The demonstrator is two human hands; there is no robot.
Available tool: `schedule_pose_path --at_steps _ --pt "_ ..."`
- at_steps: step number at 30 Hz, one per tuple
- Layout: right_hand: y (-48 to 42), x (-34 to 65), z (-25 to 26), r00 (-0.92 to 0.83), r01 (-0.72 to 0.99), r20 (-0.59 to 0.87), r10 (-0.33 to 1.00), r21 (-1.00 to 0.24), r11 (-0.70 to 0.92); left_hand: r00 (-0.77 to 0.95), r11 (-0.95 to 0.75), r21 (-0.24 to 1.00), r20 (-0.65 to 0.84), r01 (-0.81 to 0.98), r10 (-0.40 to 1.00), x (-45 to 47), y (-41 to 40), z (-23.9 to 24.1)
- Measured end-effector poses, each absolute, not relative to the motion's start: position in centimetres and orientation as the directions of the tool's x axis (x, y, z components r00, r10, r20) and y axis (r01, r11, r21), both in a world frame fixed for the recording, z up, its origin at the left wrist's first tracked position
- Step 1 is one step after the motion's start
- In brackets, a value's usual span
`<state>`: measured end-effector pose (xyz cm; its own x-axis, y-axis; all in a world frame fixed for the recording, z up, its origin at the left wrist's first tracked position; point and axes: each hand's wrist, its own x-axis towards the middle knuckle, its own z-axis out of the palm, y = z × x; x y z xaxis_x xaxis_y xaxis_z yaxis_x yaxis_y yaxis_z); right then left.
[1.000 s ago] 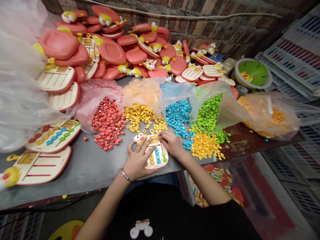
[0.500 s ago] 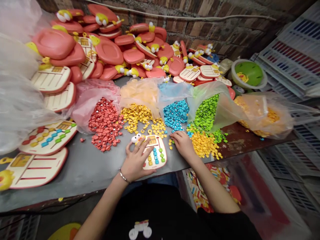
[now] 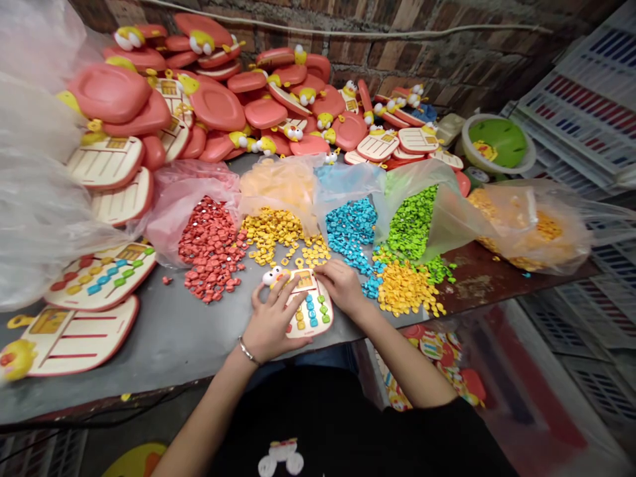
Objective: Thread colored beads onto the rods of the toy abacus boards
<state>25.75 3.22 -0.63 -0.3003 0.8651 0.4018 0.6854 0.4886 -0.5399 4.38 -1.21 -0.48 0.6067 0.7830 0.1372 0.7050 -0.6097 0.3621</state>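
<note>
A small cream toy abacus board (image 3: pixel 312 310) with a chick head lies at the table's front edge, with yellow, blue and green beads on its rails. My left hand (image 3: pixel 269 324) rests on its left half, fingers spread and pressing it down. My right hand (image 3: pixel 340 283) sits at the board's upper right corner, fingers curled and pinched together; whatever they hold is hidden. Piles of beads lie just beyond: red (image 3: pixel 211 248), yellow (image 3: pixel 272 232), blue (image 3: pixel 352 228), green (image 3: pixel 415 225) and orange-yellow (image 3: pixel 407 290).
A heap of pink toy shells and boards (image 3: pixel 238 99) fills the back of the grey table (image 3: pixel 173 331). A filled board (image 3: pixel 102 277) and a bare board (image 3: pixel 69 338) lie at left. A clear bag (image 3: pixel 34 199) bulges at left, a bag of orange beads (image 3: pixel 531 228) at right.
My right hand went out to the orange-yellow beads and has come back to the board's upper right corner. My left hand stayed on the board.
</note>
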Motion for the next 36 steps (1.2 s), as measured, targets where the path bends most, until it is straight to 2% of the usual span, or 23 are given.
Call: schedule_pose_path --at_steps 6,13,16,18,21,24,27,30,33,36 --pt "2.9 25.6 -1.5 -0.181 0.636 0.467 0.866 -0.616 0.465 0.603 -0.611 0.363 0.148 0.704 0.784 4.4 -1.2 -0.6" --pt "2.6 25.4 -1.7 -0.205 0.621 0.426 0.881 -0.639 0.454 0.601 -0.613 0.372 0.165 0.696 0.782 4.4 -1.2 -0.6" --pt "2.6 25.9 -0.4 -0.322 0.627 0.372 0.871 -0.606 0.490 0.601 -0.613 0.375 0.165 0.695 0.782 4.4 -1.2 -0.6" --pt "2.3 26.8 0.6 -0.398 0.607 0.282 0.873 -0.632 0.481 0.601 -0.612 0.378 0.162 0.695 0.783 4.4 -1.2 -0.6" --pt "1.5 28.5 1.7 -0.375 0.596 0.200 0.905 -0.696 0.401 0.603 -0.613 0.378 0.159 0.694 0.781 4.3 -1.2 -0.7" --pt "1.0 29.1 1.9 -0.294 0.639 0.255 0.921 -0.664 0.388 0.606 -0.617 0.376 0.166 0.691 0.778 4.2 -1.2 -0.8" --pt "1.0 28.4 1.4 -0.361 0.665 0.242 0.901 -0.611 0.431 0.600 -0.611 0.377 0.163 0.696 0.783 4.3 -1.2 -0.8" --pt "1.1 27.8 1.2 -0.404 0.619 0.233 0.885 -0.643 0.452 0.600 -0.606 0.376 0.149 0.701 0.786 4.3 -1.2 -0.5" --pt "1.0 28.1 1.3 -0.333 0.570 0.261 0.906 -0.709 0.414 0.611 -0.612 0.367 0.135 0.701 0.780 4.4 -1.2 -0.3" --pt "1.0 28.2 1.3 -0.315 0.616 0.274 0.908 -0.669 0.416 0.610 -0.612 0.363 0.136 0.702 0.781 4.3 -1.2 -0.3"
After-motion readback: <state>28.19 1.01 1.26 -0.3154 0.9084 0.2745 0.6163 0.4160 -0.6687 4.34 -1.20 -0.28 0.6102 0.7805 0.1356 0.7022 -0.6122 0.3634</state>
